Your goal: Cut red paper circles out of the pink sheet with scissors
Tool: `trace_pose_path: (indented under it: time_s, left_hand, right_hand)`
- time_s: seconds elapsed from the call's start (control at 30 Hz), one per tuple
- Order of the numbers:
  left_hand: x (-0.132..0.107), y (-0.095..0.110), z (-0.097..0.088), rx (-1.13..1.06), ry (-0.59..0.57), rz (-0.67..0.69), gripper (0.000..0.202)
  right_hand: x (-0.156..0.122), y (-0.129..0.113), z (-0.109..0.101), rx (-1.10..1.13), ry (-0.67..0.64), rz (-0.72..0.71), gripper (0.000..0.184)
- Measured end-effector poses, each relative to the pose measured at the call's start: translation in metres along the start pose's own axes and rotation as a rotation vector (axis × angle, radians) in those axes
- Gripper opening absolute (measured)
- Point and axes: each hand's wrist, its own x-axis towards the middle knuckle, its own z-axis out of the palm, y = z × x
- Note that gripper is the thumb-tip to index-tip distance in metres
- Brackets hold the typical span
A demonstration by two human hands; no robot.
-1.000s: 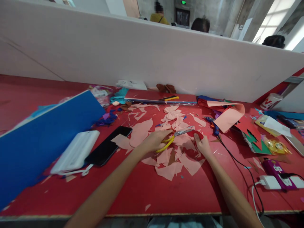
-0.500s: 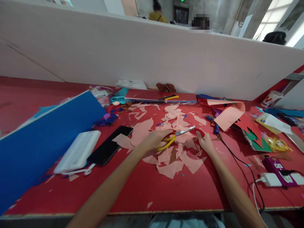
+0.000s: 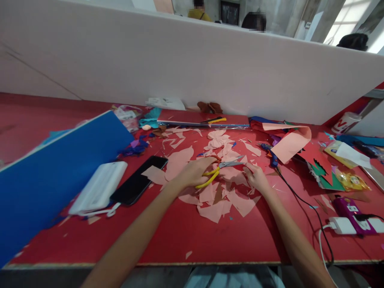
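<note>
My left hand [image 3: 198, 173] is closed around the yellow and red handles of a pair of scissors [image 3: 231, 164]. The blades point right and stand slightly apart. At their tips, my right hand [image 3: 255, 176] is pinched with thumb and forefinger together. A small red piece it holds hardly shows against the red table. Under and around both hands lies a loose pile of pale pink cut scraps [image 3: 214, 210]. A larger pink piece [image 3: 180, 158] lies left of the pile.
On the left are a blue board [image 3: 66, 168], a white packet [image 3: 99, 186] and a black phone [image 3: 139, 180]. A blue glue gun [image 3: 273, 158] with a trailing cord, a curled pink sheet [image 3: 292, 144] and a purple power strip [image 3: 352, 214] lie right. A white partition [image 3: 192, 64] stands behind.
The scissor blades have opened a little and shifted slightly. My right hand has turned and moved slightly left; the red piece at its fingers shows less now.
</note>
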Motion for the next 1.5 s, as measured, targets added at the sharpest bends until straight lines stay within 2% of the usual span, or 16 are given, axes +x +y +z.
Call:
trace_pose_path:
  time_s: [0.13,0.33,0.6,0.83,1.0,1.5]
  left_hand:
    - [-0.002,-0.003,-0.001,-0.020,-0.033,0.026,0.047]
    - [-0.004,-0.007,-0.001,-0.030,-0.024,0.070,0.046]
    - [-0.004,-0.010,0.001,-0.013,-0.012,0.078,0.047]
    - [-0.003,-0.011,0.000,-0.045,-0.056,0.046,0.049]
    - [-0.003,-0.005,-0.003,-0.062,-0.060,0.030,0.046]
    - [-0.003,0.003,-0.008,-0.063,-0.075,-0.002,0.043]
  right_hand:
    - [-0.002,0.001,0.002,-0.067,-0.049,-0.070,0.019]
    - [-0.001,0.001,-0.001,-0.072,-0.026,-0.083,0.022]
    - [-0.001,0.001,-0.007,-0.193,-0.028,-0.185,0.013]
    - [-0.001,-0.007,-0.001,-0.051,0.006,-0.087,0.023]
    - [-0.003,-0.008,-0.002,0.040,-0.028,-0.003,0.024]
    - [-0.002,-0.004,0.000,0.116,-0.043,0.072,0.036]
